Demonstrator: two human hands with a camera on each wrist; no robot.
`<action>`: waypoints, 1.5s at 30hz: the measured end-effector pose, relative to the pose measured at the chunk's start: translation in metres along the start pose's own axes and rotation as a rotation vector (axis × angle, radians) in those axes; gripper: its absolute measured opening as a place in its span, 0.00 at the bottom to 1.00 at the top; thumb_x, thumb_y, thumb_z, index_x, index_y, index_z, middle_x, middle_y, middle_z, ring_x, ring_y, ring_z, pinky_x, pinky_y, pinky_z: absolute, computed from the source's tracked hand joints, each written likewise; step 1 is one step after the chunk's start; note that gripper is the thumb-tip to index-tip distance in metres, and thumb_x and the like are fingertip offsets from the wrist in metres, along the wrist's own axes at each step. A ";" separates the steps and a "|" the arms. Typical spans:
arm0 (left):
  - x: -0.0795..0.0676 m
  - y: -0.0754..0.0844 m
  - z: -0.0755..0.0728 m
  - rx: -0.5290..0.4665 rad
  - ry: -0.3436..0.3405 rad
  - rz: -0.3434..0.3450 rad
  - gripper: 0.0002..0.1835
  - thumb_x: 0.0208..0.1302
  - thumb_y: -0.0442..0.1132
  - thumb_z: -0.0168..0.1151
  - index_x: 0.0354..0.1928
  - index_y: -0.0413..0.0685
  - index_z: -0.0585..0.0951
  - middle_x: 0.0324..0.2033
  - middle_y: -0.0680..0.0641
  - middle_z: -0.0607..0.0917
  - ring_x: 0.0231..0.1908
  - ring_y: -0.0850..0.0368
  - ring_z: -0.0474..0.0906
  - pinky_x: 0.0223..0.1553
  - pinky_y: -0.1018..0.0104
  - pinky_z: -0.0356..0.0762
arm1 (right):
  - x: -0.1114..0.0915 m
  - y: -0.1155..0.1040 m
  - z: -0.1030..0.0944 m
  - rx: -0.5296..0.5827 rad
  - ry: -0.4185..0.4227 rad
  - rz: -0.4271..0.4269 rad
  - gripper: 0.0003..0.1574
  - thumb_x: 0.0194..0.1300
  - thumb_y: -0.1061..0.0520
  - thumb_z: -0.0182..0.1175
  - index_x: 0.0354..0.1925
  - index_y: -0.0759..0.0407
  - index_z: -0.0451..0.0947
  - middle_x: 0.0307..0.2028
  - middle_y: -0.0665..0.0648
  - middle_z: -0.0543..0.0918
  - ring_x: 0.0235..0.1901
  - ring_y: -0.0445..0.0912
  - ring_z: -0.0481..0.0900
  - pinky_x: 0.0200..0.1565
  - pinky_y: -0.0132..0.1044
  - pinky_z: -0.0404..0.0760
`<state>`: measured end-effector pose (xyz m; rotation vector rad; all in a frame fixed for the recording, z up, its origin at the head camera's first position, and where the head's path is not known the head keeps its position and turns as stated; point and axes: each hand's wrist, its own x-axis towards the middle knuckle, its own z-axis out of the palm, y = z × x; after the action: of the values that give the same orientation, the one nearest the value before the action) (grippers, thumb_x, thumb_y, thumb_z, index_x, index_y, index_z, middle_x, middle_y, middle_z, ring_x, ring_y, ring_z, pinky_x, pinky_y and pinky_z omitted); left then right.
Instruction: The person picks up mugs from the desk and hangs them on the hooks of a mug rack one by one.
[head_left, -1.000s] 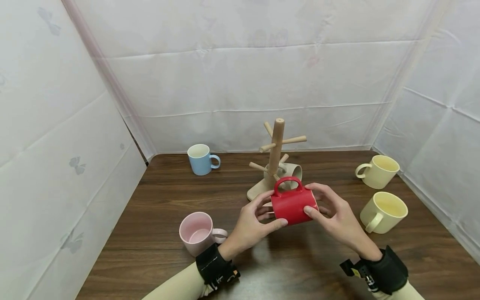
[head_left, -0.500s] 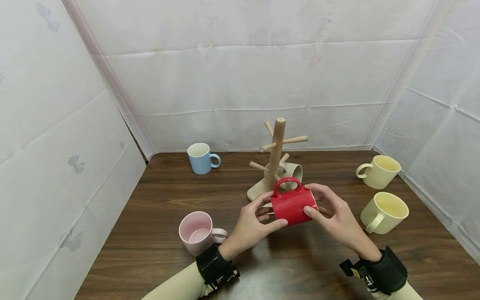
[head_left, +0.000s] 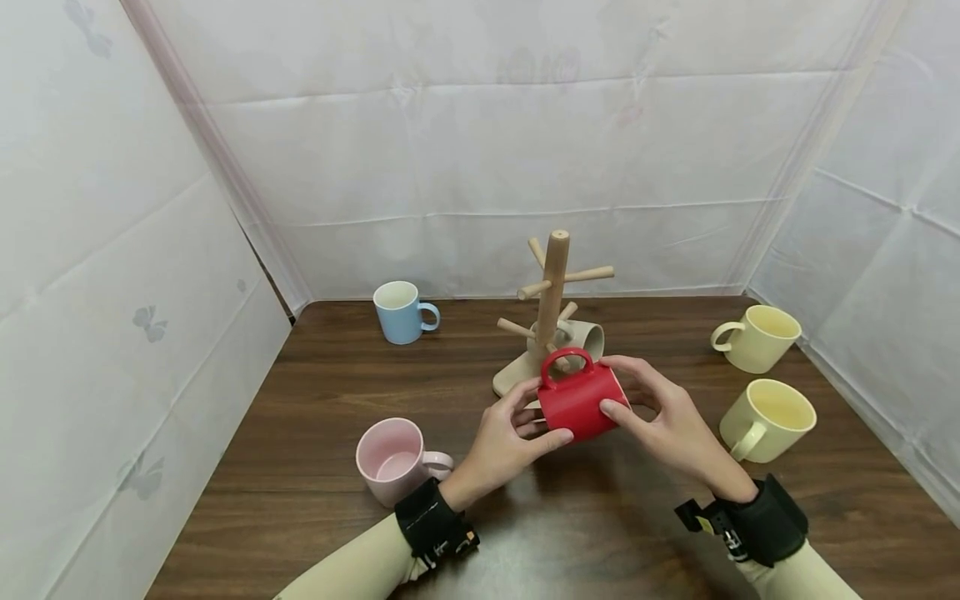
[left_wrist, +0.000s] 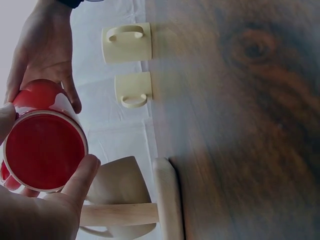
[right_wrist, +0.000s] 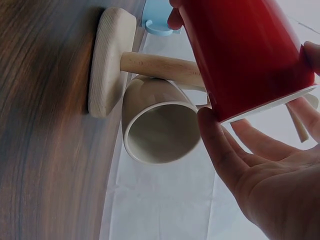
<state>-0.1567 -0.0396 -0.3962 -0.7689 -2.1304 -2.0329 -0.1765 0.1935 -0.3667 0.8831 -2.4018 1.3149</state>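
Note:
A red mug (head_left: pixel 577 406) lies on its side in the air in front of the wooden mug tree (head_left: pixel 553 287), its handle upward. My left hand (head_left: pixel 501 446) grips the base end, thumb below and fingers behind; that round base (left_wrist: pixel 46 152) faces the left wrist view. At the rim end my right hand (head_left: pixel 670 419) pinches the mug between thumb and fingers. Its pale rim edge shows in the right wrist view. Behind the red mug, a beige mug (head_left: pixel 590 339) hangs on a low peg of the tree, its mouth turned right.
A pink mug (head_left: pixel 392 462) stands close to my left wrist. Farther back on the left is a blue mug (head_left: pixel 401 315). Two yellow mugs, one rear (head_left: pixel 761 340) and one nearer (head_left: pixel 768 421), stand on the right of the brown table (head_left: pixel 322 375). White cloth walls (head_left: pixel 480 158) enclose it.
The red mug has tilted slightly, its rim end rising, and shifted a little left. The right hand has moved slightly up and left with it. The left hand keeps its grip.

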 end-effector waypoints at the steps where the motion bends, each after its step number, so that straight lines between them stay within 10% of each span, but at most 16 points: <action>1: 0.001 -0.001 0.000 0.002 0.000 -0.003 0.33 0.51 0.35 0.69 0.60 0.40 0.67 0.50 0.42 0.77 0.42 0.46 0.79 0.43 0.48 0.76 | 0.002 -0.004 -0.001 -0.003 -0.005 0.001 0.33 0.56 0.56 0.65 0.60 0.49 0.68 0.50 0.50 0.76 0.41 0.44 0.78 0.40 0.40 0.81; 19: 0.004 -0.014 -0.001 -0.008 0.004 -0.100 0.32 0.53 0.36 0.68 0.60 0.42 0.67 0.50 0.43 0.78 0.42 0.46 0.79 0.43 0.53 0.78 | 0.015 -0.006 -0.001 -0.002 -0.076 0.036 0.31 0.58 0.56 0.64 0.60 0.58 0.68 0.52 0.56 0.75 0.41 0.46 0.78 0.41 0.45 0.80; 27: 0.006 -0.016 -0.001 0.006 -0.007 -0.134 0.30 0.55 0.36 0.66 0.59 0.41 0.66 0.49 0.43 0.79 0.42 0.47 0.79 0.43 0.57 0.78 | 0.017 0.041 0.009 -0.017 -0.083 0.013 0.32 0.59 0.47 0.63 0.61 0.45 0.67 0.52 0.46 0.75 0.42 0.42 0.78 0.39 0.41 0.81; 45: 0.010 -0.019 -0.004 -0.053 -0.031 -0.210 0.30 0.58 0.34 0.63 0.60 0.37 0.63 0.50 0.38 0.77 0.43 0.46 0.78 0.41 0.62 0.79 | 0.026 0.048 0.013 -0.002 -0.122 0.011 0.31 0.61 0.48 0.61 0.61 0.49 0.67 0.50 0.51 0.77 0.40 0.41 0.79 0.36 0.41 0.81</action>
<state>-0.1749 -0.0398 -0.4091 -0.6095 -2.2699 -2.1998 -0.2259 0.1926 -0.3934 0.9773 -2.5029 1.2974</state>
